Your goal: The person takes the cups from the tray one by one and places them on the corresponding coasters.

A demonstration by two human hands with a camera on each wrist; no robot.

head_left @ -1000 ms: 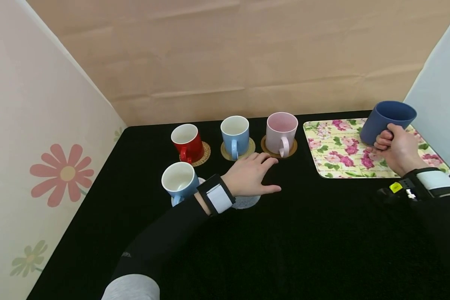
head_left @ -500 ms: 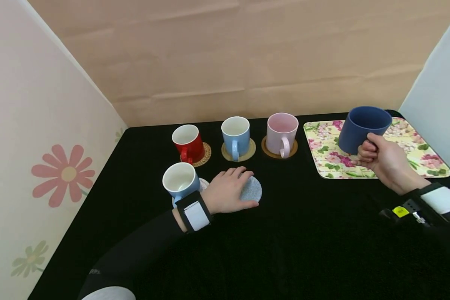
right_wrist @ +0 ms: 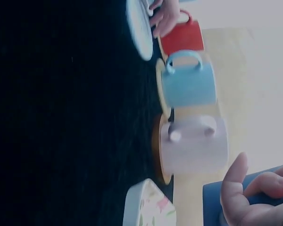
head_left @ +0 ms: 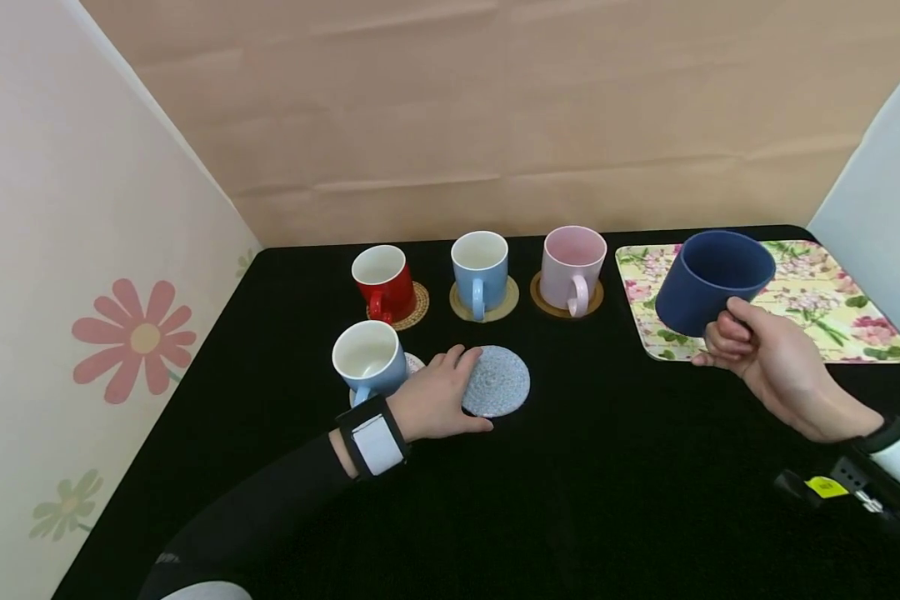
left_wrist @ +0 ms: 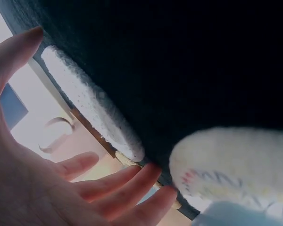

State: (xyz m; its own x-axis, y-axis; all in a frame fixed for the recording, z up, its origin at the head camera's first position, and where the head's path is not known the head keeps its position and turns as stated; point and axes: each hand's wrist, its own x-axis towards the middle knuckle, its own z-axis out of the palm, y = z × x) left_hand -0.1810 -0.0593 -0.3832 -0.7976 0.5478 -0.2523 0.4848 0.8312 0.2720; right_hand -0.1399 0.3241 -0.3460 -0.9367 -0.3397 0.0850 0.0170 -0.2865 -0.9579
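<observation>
My right hand (head_left: 783, 367) grips a navy blue mug (head_left: 693, 296) by its handle, tilted and above the front left of the floral mat (head_left: 843, 308). In the right wrist view a strip of the blue mug (right_wrist: 211, 200) shows behind my fingers. My left hand (head_left: 435, 400) has its fingers spread at the left side of a round grey-blue coaster (head_left: 501, 382). The left wrist view shows this coaster (left_wrist: 89, 101) between thumb and fingers, not pinched. Just left of that hand, a light blue mug (head_left: 367, 358) stands on a pale coaster (left_wrist: 226, 160), partly hidden.
Along the back stand a red mug (head_left: 387, 287), another light blue mug (head_left: 482, 271) and a pink mug (head_left: 572, 271), each on a round coaster. A black cloth (head_left: 570, 483) covers the table. Walls rise at the left, back and right.
My right hand has carried the navy mug leftward and nearer from over the mat's right part. My left hand has drawn back left and nearer, uncovering most of the grey-blue coaster.
</observation>
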